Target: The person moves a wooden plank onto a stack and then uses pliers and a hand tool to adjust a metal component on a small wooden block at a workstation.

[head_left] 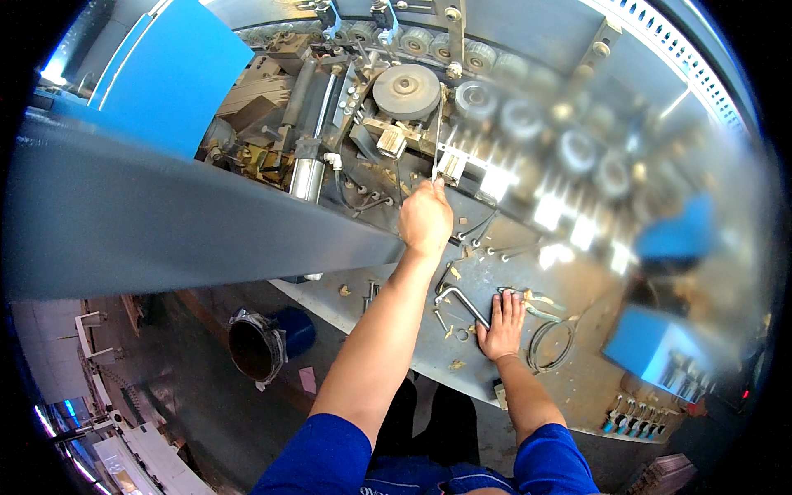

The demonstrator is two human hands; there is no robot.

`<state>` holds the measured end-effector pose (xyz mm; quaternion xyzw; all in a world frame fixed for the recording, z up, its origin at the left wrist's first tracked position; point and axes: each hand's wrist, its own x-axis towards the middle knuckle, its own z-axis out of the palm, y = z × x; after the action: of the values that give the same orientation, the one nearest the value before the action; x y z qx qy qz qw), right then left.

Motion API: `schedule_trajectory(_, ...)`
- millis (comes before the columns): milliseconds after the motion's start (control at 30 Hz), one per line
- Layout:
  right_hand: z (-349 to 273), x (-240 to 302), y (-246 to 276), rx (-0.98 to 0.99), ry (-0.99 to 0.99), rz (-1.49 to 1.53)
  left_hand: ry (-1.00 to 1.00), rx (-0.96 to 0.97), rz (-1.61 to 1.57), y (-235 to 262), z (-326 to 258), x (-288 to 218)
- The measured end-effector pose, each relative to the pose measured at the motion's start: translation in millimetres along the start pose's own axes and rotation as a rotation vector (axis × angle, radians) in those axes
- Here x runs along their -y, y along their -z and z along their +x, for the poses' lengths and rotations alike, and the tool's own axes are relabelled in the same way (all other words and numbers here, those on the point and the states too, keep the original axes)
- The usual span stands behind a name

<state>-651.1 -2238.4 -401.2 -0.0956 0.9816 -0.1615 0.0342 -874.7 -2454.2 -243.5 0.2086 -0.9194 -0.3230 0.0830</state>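
My left hand [426,216] reaches forward into the machine, its fingers closed round a thin metal rod [438,140]. The rod points away from me, up past a small metal block [450,165] towards the large grey wheel [407,92]. Its exact kind and its grip end are hidden by the fist. My right hand [502,327] lies flat on the metal bench [429,351], fingers stretched forward. A bent hex key [464,302] ends beside its thumb. Just past the fingertips are pliers [540,305], and to the right a coil of cable [551,346].
A grey beam [198,223] crosses from the left close to my left forearm. A blue panel [173,74] stands behind it. Rollers [417,41] line the back. A blue box [652,346] sits at right, and a bin [256,346] stands on the floor. The right side is blurred.
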Motion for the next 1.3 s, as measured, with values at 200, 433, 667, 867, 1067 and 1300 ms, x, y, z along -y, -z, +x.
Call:
schedule_trajectory(200,1.0,0.3,0.8,-0.022,0.012,0.005,-0.013,-0.024,-0.046,-5.7,-1.8,5.1)
schedule_trajectory(433,0.4,0.0,0.6,-0.010,0.016,-0.006,-0.055,-0.018,-0.044,-9.7,9.9,5.1)
schedule_trajectory(667,0.6,-0.1,0.8,0.001,0.007,0.004,-0.051,-0.002,-0.038,-9.7,12.0,5.4)
schedule_trajectory(867,0.8,0.9,1.5,0.011,-0.006,0.014,-0.053,-0.021,-0.077,-9.6,4.2,12.8)
schedule_trajectory(1067,0.2,1.8,1.9,0.003,-0.003,0.011,-0.049,0.003,-0.043,-4.1,7.6,8.1)
schedule_trajectory(1300,1.1,2.2,3.1,0.007,-0.003,-0.001,-0.010,0.061,0.009,11.1,13.5,3.6)
